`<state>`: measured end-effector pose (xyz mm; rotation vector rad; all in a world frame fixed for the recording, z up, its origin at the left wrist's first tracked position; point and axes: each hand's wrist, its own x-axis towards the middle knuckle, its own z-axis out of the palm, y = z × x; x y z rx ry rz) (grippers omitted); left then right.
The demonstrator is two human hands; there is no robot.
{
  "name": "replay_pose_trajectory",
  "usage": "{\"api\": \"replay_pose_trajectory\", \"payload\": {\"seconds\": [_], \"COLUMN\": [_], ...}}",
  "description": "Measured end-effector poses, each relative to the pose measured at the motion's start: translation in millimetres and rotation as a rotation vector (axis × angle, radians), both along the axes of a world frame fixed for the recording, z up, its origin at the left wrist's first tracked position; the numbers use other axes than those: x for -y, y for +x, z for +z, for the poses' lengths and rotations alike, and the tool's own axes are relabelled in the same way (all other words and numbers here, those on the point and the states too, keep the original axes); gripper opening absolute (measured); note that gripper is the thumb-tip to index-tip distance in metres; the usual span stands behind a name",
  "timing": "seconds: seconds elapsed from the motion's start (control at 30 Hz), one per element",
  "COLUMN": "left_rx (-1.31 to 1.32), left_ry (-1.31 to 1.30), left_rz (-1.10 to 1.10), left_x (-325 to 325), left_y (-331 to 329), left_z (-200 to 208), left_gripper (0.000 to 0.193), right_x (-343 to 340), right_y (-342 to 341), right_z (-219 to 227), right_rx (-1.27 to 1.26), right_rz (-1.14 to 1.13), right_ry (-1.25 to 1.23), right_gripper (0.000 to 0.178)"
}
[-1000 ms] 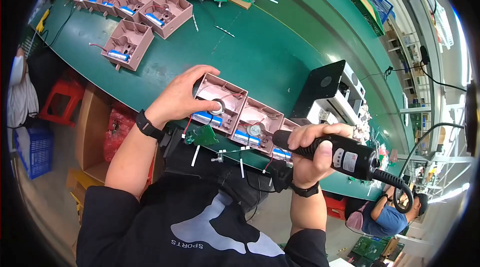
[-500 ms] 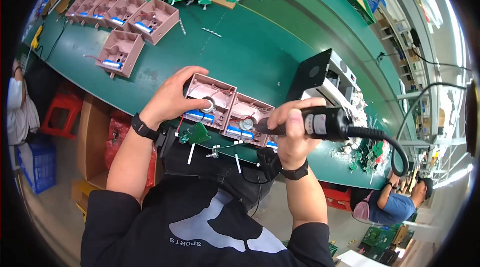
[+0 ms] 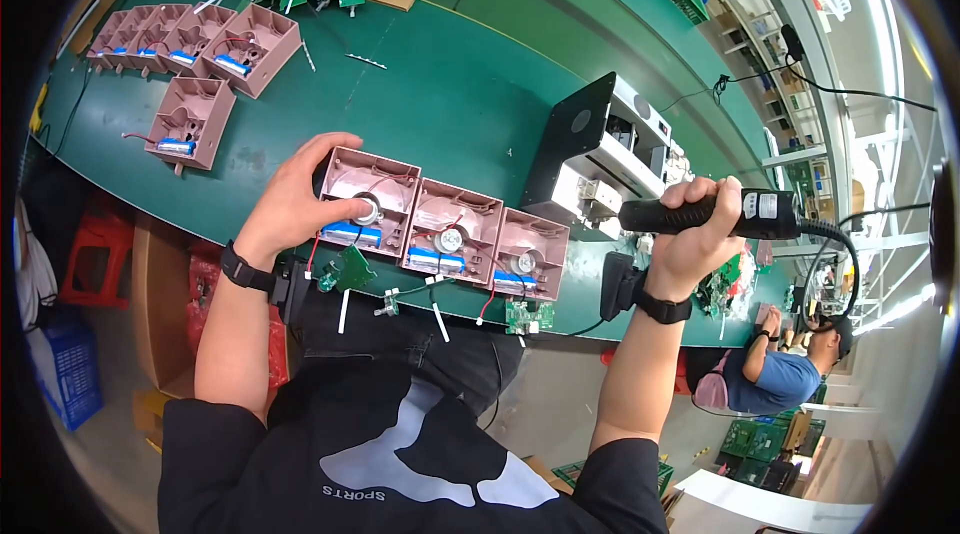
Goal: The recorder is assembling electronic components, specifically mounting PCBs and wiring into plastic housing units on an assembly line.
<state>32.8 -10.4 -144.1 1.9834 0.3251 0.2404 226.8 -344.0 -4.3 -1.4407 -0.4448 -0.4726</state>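
three pink housings stand side by side on a green counter, a hand at the leftmost one.
the left hand is at the left housing, just left of the middle housing, its grip pinching the side wall, thumb on a round metal part inside and fingers over the outer far corner; well to the right of the middle housing, the right hand is closed around a black corded tool, raised and apart from all three; the right housing adjoins the middle housing; one green circuit board lies in front and to the left of the middle housing, a second board in front and to its right; beyond it, on its right, is a black-and-white machine, and far beyond, on its left, more pink housings.
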Motion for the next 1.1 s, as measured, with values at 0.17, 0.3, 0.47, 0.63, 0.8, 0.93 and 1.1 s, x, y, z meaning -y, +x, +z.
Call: {"api": "replay_pose_trajectory", "payload": {"seconds": [0.17,0.3,0.47,0.63,0.8,0.93,1.1], "left_rx": [0.035,0.031,0.059,0.099,0.082,0.088,0.002], "left_ry": [0.045,0.064,0.03,0.026,0.024,0.045,0.056], "left_rz": [-0.012,-0.02,-0.013,-0.018,-0.019,-0.029,-0.023], "left_x": [-2.7,-0.8,-2.0,-1.8,-4.3,-1.1,-2.3], "left_y": [4.3,2.6,-1.9,-0.8,-1.6,4.8,4.3], "left_z": [-3.7,-1.8,-6.5,-13.8,-8.9,-3.2,-2.5], "left_gripper": [0.074,0.072,0.071,0.069,0.069,0.07,0.076], "right_x": [-14.4,-60.7,-94.9,-105.3,-110.5,-106.4,-100.7], "right_y": [-38.7,-94.7,-108.3,-102.8,-97.5,-89.5,-95.4], "right_z": [11.1,9.0,-23.9,-43.7,-62.4,-63.1,-48.2], "right_rx": [-0.142,-0.098,-0.07,-0.105,-0.162,-0.112,-0.121], "right_rz": [0.288,0.537,0.739,0.729,0.715,0.739,0.628], "right_ry": [0.168,0.188,0.033,0.013,0.004,0.006,-0.027], "right_gripper": [0.027,0.031,0.036,0.036,0.034,0.033,0.032]}}
